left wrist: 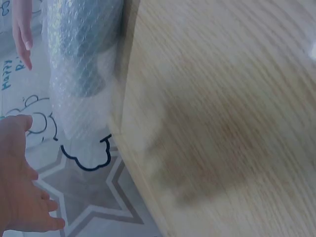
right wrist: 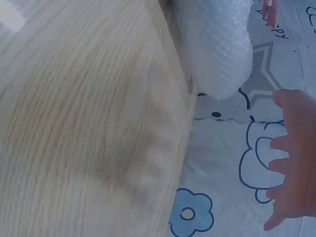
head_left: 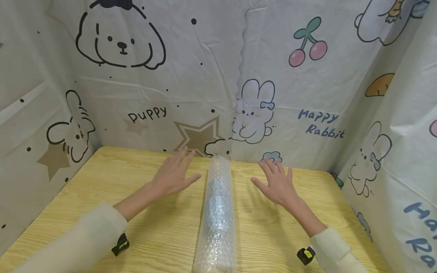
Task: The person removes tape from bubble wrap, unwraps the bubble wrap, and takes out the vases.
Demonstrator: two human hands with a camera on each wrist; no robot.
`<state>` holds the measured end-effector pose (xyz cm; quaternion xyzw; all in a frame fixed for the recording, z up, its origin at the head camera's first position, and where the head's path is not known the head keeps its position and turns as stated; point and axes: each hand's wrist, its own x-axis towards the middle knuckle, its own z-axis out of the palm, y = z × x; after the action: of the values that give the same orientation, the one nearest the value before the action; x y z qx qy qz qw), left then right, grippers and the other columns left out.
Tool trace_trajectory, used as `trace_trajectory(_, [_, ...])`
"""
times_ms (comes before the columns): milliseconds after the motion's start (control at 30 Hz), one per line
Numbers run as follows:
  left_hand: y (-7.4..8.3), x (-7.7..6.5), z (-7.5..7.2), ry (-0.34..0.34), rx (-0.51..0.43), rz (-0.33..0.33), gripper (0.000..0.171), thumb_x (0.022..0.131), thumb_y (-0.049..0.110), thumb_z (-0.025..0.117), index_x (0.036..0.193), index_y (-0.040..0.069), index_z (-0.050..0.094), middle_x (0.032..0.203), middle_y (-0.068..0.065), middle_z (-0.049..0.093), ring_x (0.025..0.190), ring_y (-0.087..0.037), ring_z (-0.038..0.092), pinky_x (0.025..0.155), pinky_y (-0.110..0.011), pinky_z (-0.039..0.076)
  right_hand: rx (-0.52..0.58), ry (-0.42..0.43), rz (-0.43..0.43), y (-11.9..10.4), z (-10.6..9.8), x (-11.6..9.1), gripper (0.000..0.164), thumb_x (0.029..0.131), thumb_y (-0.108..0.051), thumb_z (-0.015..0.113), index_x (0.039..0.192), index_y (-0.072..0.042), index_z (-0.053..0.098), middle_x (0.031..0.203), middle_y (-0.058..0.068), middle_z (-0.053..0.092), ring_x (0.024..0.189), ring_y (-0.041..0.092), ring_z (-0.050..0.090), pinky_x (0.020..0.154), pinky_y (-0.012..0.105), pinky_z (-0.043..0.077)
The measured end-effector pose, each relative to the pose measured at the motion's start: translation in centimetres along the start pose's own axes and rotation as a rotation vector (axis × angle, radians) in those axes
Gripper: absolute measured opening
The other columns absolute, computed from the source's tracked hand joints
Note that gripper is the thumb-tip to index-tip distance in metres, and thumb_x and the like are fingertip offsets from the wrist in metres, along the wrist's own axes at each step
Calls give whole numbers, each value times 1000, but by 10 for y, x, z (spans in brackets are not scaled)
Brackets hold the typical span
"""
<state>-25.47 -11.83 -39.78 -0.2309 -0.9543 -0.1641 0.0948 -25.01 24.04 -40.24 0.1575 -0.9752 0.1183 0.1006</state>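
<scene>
**Roll unheld on table, both hands clear of it**

Bubble-wrap roll [head_left: 218, 216] lies lengthwise mid-table [head_left: 164, 231], far end at the back edge by the printed cloth [head_left: 194, 83]. Near end runs to the bottom of the head view, so can't confirm where it stops.

Left hand [head_left: 172, 174]: fingers extended and spread, thumb out toward the roll, nothing in it. Just beside the roll's far half, not touching.
Right hand [head_left: 278, 185]: same pose, fingers splayed, holding nothing, a bit farther off on the other side. Shadows on the wood suggest both are raised above the surface.

Risks, my read:
- Rolling: round body, no stop visible on either side. A one-sided nudge could send it sideways or skew it.
- Back edge: far end looks at or slightly past it in the wrist views; can't tell if it overhangs. A forward push could run it into the cloth.
- Crushing: film looks soft. A hard squeeze could pop bubbles or dent it.
- Unwinding: no tape or tie visible. If the outer layer is loose, grabbing only that could peel it.
- Snagging: wrist units [head_left: 121, 245] hang below the sleeves [head_left: 329, 242]; low forearms could catch wrap.
</scene>
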Motion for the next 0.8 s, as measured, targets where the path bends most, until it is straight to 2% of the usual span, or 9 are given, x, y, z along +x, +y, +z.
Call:
trace_trajectory(200, [9, -6, 4, 17, -9, 49, 82, 98, 50, 57, 154, -4, 30, 158, -28, 22, 139, -48, 33, 112, -61, 27, 24, 13, -27, -6, 0, -7, 71, 98, -56, 54, 153, -13, 41, 158, 15, 33, 145, 45, 20, 107, 78, 3])
trace_trajectory(500, [21, -15, 11, 5, -8, 96, 83, 97, 50, 58, 154, -3, 29, 158, -27, 24, 141, -44, 31, 113, -58, 28, 26, 9, -64, -12, 3, -16, 72, 97, -56, 55, 152, -11, 43, 157, 15, 36, 145, 45, 22, 107, 77, 7])
trace_trajectory(800, [31, -24, 13, -5, -39, 120, 82, 97, 47, 61, 153, -4, 31, 157, -28, 25, 142, -45, 29, 114, -59, 26, 89, 11, -113, -16, 6, -26, 70, 98, -52, 56, 151, -9, 43, 155, 18, 38, 142, 46, 27, 112, 66, 23])
